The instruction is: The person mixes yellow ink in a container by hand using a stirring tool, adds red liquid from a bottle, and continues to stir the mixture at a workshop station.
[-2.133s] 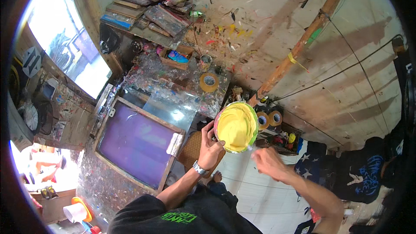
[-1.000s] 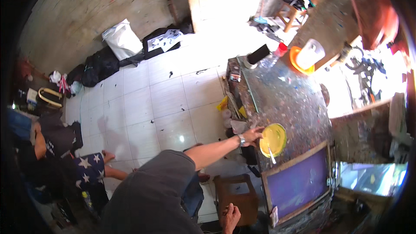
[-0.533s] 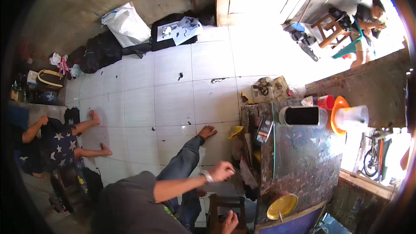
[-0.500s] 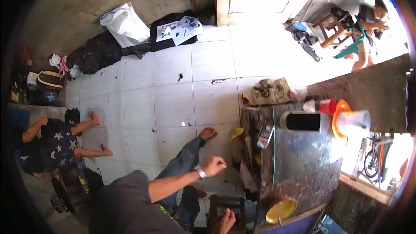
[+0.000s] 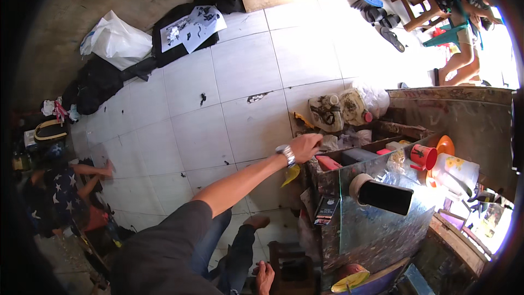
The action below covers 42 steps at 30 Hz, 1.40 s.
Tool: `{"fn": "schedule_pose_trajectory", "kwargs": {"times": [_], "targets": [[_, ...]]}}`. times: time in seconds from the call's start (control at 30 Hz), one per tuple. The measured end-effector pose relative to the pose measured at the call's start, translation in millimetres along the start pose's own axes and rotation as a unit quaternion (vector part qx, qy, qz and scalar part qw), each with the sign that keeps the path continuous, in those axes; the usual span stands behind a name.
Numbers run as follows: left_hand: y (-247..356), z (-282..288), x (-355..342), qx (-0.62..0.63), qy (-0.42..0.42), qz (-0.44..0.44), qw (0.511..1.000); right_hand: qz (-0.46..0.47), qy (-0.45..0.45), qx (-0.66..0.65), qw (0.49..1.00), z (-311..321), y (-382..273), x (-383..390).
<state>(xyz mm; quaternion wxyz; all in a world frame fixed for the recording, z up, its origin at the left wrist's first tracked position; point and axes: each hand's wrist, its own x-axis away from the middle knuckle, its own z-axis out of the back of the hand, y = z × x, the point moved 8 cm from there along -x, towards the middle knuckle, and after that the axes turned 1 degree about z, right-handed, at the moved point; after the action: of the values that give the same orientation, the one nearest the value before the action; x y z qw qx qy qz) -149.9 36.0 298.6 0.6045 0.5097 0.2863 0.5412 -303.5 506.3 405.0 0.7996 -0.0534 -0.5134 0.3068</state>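
My left hand [image 5: 305, 147], with a silver watch [image 5: 286, 155] on its wrist, reaches over the near left corner of the worktable's open compartment. Its fingers are curled together and point down; anything in them is too small to make out. Just past the fingertips lie a red box [image 5: 328, 163] and a crumpled clear plastic bag [image 5: 349, 139]. Low in the view, my right hand [image 5: 265, 278] hangs beside a dark wooden stool [image 5: 292, 267]. Its fingers are loosely bent and apart, with nothing seen in them.
On the glass-topped table [image 5: 376, 235] are a phone [image 5: 386, 197], a small dark pack [image 5: 326, 210], a red mug [image 5: 423, 157], a white pitcher [image 5: 456, 173] and a yellow bowl [image 5: 352, 279]. Stained jugs [image 5: 326, 113] stand behind. Two other people sit at the far left and upper right.
My left hand has moved forward and right to the table's compartment. My right hand has drawn back a little. The whole view has shifted, and the person at upper right now leans over.
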Motion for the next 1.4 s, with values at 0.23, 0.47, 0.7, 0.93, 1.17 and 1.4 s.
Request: {"fn": "schedule_pose_trajectory", "kwargs": {"times": [0.23, 0.47, 0.7, 0.93, 1.17, 1.4], "targets": [[-33.2, 16.3, -12.5, 0.016, 0.105, 0.077, 0.991, -0.131, -0.019, -0.038, 0.99, -1.4, -3.0, 18.9], [34.8, -47.9, -37.1, 0.028, -0.25, -0.136, 0.958, -0.099, -0.037, -0.055, 0.993, -58.1, -18.4, -7.9], [-18.0, -96.8, -69.6, -0.158, -0.371, -0.247, 0.881, -0.093, -0.006, -0.163, 0.982, -67.1, -30.4, -14.2], [0.1, -87.0, -40.6, -0.11, -0.487, -0.007, 0.866, -0.109, 0.075, -0.232, 0.964, -57.5, 7.0, 3.9], [-99.8, -75.5, -65.5, -0.063, -0.447, 0.116, 0.885, -0.124, 0.077, -0.257, 0.955, -63.1, 16.6, 13.9], [0.1, -44.3, -61.3, -0.301, -0.44, -0.143, 0.834, -0.116, 0.125, -0.272, 0.947, -69.8, 24.9, 9.0]]}}
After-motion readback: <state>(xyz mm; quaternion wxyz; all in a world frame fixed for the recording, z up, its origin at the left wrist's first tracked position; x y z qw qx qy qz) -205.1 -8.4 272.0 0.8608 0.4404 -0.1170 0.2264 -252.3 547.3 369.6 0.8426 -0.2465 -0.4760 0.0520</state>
